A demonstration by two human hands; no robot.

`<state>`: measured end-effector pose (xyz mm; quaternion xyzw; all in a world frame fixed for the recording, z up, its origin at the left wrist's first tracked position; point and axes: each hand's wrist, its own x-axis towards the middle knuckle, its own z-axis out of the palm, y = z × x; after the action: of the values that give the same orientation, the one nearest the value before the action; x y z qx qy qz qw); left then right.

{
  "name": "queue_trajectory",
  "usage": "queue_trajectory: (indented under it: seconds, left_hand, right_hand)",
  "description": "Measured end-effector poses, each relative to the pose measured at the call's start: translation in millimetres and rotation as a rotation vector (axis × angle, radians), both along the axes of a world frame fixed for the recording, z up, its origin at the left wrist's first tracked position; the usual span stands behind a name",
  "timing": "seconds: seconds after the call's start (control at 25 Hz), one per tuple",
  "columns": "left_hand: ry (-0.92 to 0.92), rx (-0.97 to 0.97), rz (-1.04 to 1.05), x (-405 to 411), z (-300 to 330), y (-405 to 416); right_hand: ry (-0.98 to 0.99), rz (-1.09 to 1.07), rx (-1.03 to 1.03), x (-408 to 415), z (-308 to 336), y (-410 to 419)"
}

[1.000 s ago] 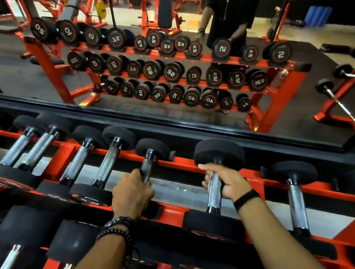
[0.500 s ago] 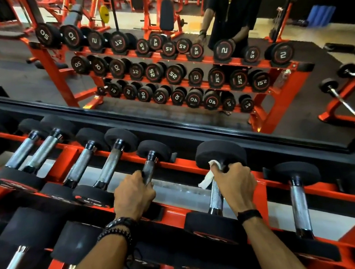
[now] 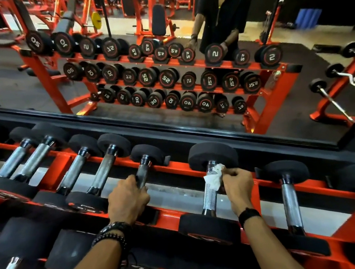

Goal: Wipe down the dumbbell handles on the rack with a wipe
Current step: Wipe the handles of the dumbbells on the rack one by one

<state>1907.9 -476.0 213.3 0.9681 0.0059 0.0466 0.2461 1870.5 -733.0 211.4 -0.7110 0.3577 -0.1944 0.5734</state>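
Right hand (image 3: 237, 185) slid sideways, baring one wipe (image 3: 213, 178) on handle (image 3: 209, 198).

Top tier of the rack (image 3: 313, 185), dumbbells lying in a row, handles running front to back — a mirror (image 3: 162, 67) stands right behind them. Left hand (image 3: 128, 201) wraps the near end of one handle (image 3: 142, 175), and the next dumbbell to the right has the wipe (image 3: 213, 178) draped on the far end of its handle (image 3: 209, 198), close under the far head. Right hand (image 3: 237, 185) sits just right of that handle, pinching the wipe. Further right lie two more dumbbells; to the left, four more — and a lower tier lies nearer, in front.
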Motion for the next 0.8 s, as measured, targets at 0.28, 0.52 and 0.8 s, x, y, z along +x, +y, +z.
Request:
queue_trajectory:
  seconds: [0.28, 0.52, 0.8]
  left_hand:
    - [-0.009, 0.025, -0.015, 1, -1, 1]
    - [0.001, 0.049, -0.016, 4, -4, 1]
    - [0.007, 0.039, -0.016, 4, -4, 2]
  right_hand:
    - [0.117, 0.219, -0.304, -15, 35, 33]
    - [0.116, 0.354, 0.286, -5, 53, 3]
    - [0.22, 0.436, -0.053, -17, 30, -3]
